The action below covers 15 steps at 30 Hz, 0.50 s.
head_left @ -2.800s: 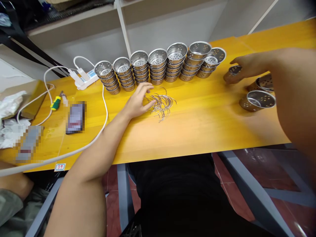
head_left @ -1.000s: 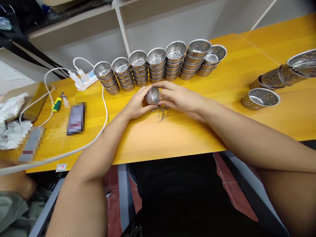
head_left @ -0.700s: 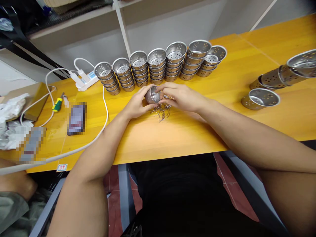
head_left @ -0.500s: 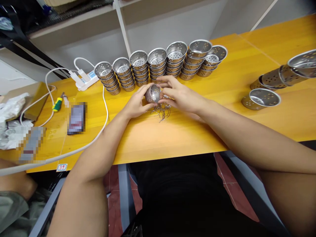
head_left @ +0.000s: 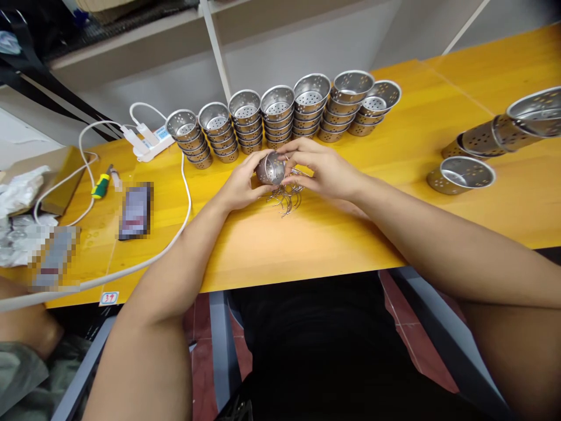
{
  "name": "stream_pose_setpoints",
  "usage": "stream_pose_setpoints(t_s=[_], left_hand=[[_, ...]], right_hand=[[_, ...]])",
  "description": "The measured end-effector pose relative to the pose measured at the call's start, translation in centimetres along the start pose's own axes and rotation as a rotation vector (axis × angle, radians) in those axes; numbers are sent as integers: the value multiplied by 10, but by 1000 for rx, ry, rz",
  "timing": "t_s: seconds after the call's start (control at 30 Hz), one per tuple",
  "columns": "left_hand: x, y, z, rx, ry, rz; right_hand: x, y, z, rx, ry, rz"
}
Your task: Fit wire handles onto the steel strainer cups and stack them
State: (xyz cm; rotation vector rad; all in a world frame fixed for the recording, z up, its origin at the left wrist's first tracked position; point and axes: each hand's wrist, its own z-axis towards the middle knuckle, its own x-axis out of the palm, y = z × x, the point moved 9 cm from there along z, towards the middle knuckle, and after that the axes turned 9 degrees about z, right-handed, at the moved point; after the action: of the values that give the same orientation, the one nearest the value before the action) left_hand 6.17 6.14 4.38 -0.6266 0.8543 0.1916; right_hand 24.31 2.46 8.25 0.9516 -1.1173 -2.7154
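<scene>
Left hand [head_left: 240, 184] and right hand [head_left: 326, 169] nearly together over the bench [head_left: 307, 245], toward 12 o'clock, clamped on either side of a perforated metal cup [head_left: 270, 169]; left fingers wrap its 9 o'clock side, right fingertips at its 3 o'clock rim, perhaps pinching a thin wire, too small to be sure. Loose curved wires [head_left: 287, 202] lie just beside the cup, at its 5 o'clock; row of stacked cups [head_left: 277, 108] behind, 11 to 1 o'clock; single cup [head_left: 460, 175] tilted on its side at 2 o'clock, near a toppled stack [head_left: 504, 133]; screwdriver [head_left: 100, 186] at 10 o'clock.
</scene>
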Motion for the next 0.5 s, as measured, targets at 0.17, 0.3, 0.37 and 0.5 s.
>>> stream_pose_setpoints(t_s=[0.17,0.3,0.37,0.5], left_hand=[[-11,44,-10,-168,-143,58],[-13,51,-12,-219,-157,31],[-15,40,-10,-213,-156,37],[-18,7,-3,-138,-124,99]], right_hand=[[-5,-2,-5,31,41,65],[-7,-23,-11,52,55,-22],[1,-33,-14,77,119,-49],[4,-36,-16,92,72,-56]])
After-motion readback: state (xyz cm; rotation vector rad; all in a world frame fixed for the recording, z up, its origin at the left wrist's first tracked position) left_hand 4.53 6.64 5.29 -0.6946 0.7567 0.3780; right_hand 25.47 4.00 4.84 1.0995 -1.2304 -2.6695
